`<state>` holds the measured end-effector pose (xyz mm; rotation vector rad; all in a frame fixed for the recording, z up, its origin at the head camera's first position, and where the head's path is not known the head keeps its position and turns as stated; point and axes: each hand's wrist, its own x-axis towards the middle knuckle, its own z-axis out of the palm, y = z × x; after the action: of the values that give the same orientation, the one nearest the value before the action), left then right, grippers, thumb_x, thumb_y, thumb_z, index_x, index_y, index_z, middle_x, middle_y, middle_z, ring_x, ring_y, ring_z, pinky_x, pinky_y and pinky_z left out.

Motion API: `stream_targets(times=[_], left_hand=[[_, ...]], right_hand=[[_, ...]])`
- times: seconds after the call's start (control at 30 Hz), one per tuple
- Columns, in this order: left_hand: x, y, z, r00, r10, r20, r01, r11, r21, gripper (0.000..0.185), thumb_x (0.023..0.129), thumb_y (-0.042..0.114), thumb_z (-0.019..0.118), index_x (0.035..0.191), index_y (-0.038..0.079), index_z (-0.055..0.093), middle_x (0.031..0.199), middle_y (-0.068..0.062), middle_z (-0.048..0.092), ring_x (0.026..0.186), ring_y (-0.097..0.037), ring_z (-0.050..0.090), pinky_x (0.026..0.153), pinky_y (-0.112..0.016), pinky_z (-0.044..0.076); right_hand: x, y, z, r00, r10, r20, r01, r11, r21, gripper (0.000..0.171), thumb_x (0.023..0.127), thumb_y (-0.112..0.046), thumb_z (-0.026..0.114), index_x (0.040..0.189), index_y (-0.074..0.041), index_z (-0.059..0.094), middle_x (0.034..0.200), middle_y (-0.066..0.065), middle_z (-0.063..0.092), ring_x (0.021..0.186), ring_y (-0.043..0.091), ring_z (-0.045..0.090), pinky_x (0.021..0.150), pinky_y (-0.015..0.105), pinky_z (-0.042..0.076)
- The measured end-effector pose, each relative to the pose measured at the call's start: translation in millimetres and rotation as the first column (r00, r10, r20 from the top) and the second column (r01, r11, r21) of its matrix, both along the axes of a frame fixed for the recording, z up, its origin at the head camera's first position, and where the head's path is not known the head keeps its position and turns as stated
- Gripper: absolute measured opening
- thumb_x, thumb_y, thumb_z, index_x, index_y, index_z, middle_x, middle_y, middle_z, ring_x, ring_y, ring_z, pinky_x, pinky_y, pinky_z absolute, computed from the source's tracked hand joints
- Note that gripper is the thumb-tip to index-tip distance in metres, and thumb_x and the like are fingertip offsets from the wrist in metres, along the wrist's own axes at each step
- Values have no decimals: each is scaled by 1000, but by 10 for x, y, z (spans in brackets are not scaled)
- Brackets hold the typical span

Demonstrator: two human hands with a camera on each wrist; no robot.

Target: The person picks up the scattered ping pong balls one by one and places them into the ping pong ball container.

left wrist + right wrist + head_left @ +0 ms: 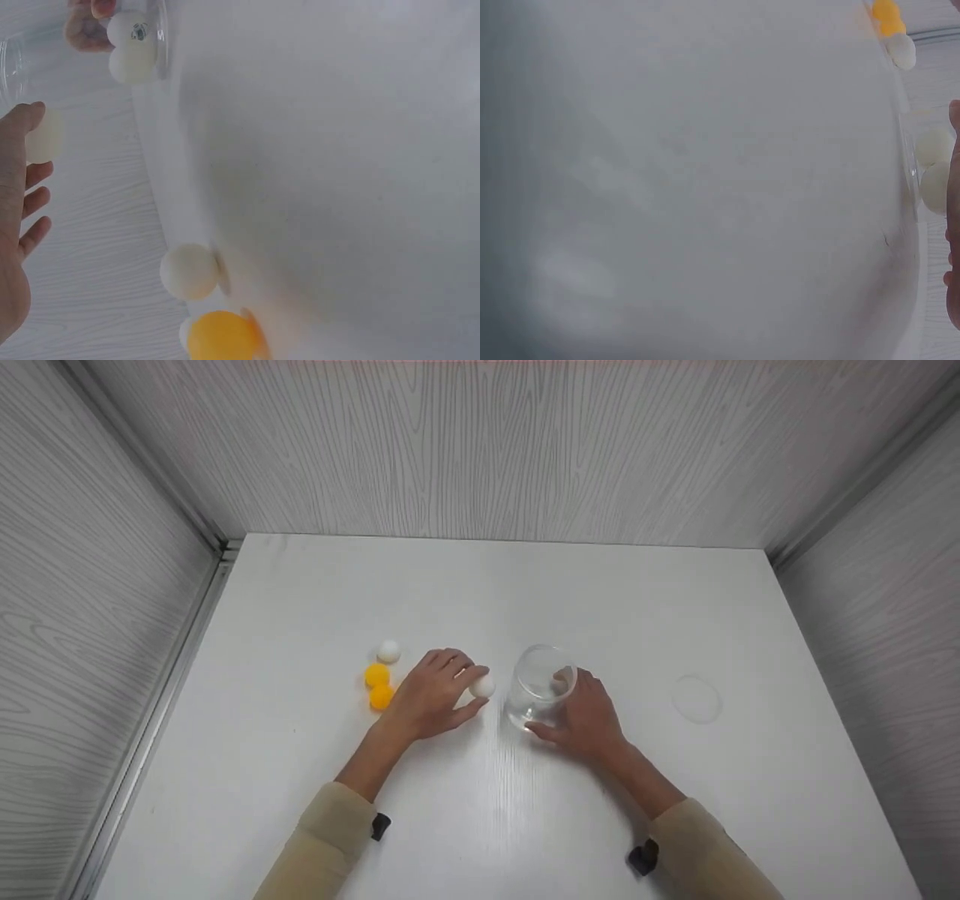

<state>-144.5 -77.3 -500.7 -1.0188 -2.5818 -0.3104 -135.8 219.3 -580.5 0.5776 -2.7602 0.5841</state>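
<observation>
My left hand (435, 694) pinches a white ping-pong ball (482, 685) between thumb and fingers, just left of a clear cup (546, 697). In the left wrist view that ball (46, 139) sits close by the cup's rim. My right hand (592, 712) grips the cup from its right side, thumb at the front and fingers round the back. Two white balls (129, 64) lie at the bottom of the cup in the left wrist view, one with a dark printed mark; from the head they barely show against the white table.
Left of my left hand, two orange balls (377, 676) and a white ball (388, 651) rest on the white table (480, 585). A thin clear ring-shaped thing (697, 698) lies at the right. Wood-grain panels (480, 450) stand at the back and sides.
</observation>
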Motion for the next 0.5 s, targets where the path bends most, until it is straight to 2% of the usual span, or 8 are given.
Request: stream_targets(times=[0.27, 0.5], left_hand=[[-45, 50, 69, 1000, -15, -27, 16, 998, 53, 38, 94, 38, 78, 124, 14, 72, 111, -4, 75, 110, -23, 67, 105, -39, 57], [-73, 82, 138, 999, -24, -47, 27, 998, 63, 39, 94, 38, 77, 124, 14, 72, 112, -4, 75, 110, -23, 67, 105, -38, 58]], right_hand=[[12, 12, 22, 1000, 15, -2, -15, 1000, -25, 92, 73, -60, 84, 131, 4, 53, 123, 20, 64, 113, 38, 62, 102, 54, 54], [23, 14, 43, 999, -2, 54, 4, 1000, -31, 96, 74, -61, 85, 136, 3, 51, 126, 21, 64, 115, 38, 62, 104, 55, 54]])
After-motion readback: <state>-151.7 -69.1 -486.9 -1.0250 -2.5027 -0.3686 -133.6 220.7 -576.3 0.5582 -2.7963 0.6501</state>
